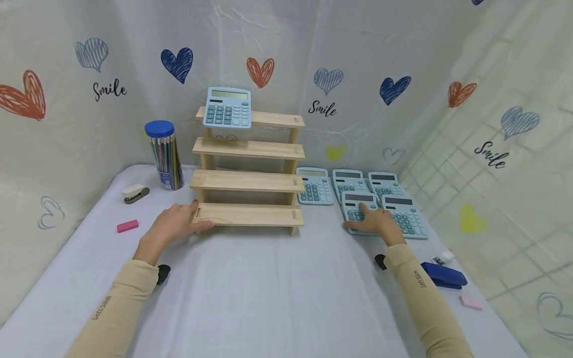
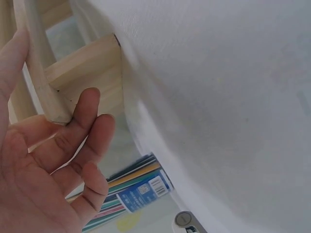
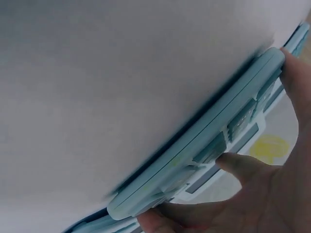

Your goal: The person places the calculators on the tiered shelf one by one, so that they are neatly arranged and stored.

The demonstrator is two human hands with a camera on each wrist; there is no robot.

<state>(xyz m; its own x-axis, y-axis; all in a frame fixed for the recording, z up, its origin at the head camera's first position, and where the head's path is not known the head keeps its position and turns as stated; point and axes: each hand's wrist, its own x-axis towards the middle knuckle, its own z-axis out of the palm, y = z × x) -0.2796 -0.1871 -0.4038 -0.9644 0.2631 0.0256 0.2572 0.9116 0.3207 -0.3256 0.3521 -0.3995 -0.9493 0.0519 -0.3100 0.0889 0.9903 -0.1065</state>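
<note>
Under the right hand point(image 1: 375, 222), a calculator point(image 1: 353, 214) gripped; by the left hand point(image 1: 174, 223), a wooden rack point(image 1: 248, 180) held

Between and beyond the hands, the four-tier rack stands on the worktop point(image 1: 268, 288). The left hand grips the near end of the lowest tier, thumb to the front, a finger behind the wood. The right hand spans the calculator and grips it by opposite side edges, one finger on the keys. This unit is in the front row, on the side towards the rack; whether it is clear of the worktop cannot be told.

Assessment: the step in hand appears to be picking up this calculator for the rack. The next move would call for a secure edge grip, a lift clear of adjoining units and a carry leftward to a tier, the left hand bracing the rack against shifting.

Stock: four other calculators point(image 1: 408, 219) lie beyond and to the right of the right hand. A further calculator point(image 1: 227, 108) sits on the top tier, ahead of the left hand.

Containers: beyond the left hand, a clear jar point(image 1: 166, 180) holds pencils point(image 1: 163, 154), count not established. Its blue lid point(image 1: 159, 129) is on.
</note>
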